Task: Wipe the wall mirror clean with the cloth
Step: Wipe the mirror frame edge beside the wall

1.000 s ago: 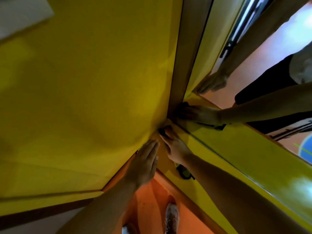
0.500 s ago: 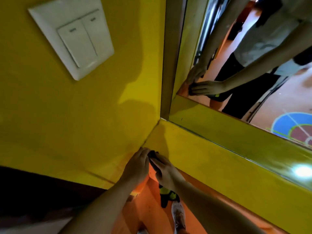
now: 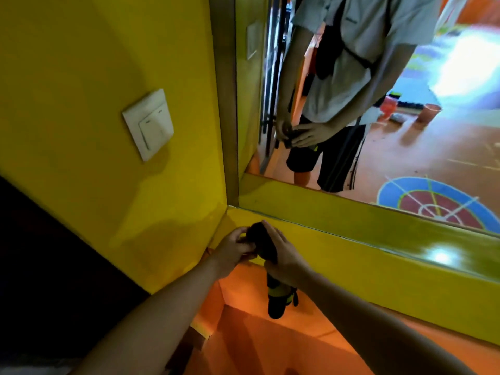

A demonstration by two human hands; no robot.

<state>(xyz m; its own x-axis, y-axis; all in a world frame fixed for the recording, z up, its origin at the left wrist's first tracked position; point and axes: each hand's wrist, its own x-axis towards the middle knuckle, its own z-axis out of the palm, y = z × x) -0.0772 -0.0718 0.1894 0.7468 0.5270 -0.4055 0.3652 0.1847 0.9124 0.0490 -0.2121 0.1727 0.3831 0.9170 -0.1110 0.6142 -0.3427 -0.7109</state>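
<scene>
The two hands were close together, low down in front of the yellow ledge (image 3: 378,269) that ran under the wall mirror (image 3: 446,163). Between them was the cloth (image 3: 261,240), a dark, bunched-up lump. The left hand (image 3: 235,250) had its fingers bent and pinched the cloth's left end. The right hand (image 3: 285,257) was wrapped over the cloth from the other side, with its fingers lying along the top of it. The cloth was near the bottom left corner of the mirror but was not touching the glass. A black and yellow piece (image 3: 277,297) hung down under the right hand, and I could not tell if it was part of the cloth. In the mirror there was a person in a grey shirt and dark shorts, holding something dark with both hands. A white light switch (image 3: 148,123) sat on the yellow wall (image 3: 81,77) to the left of the mirror's brown frame (image 3: 225,104). The floor (image 3: 270,347) below was orange.
</scene>
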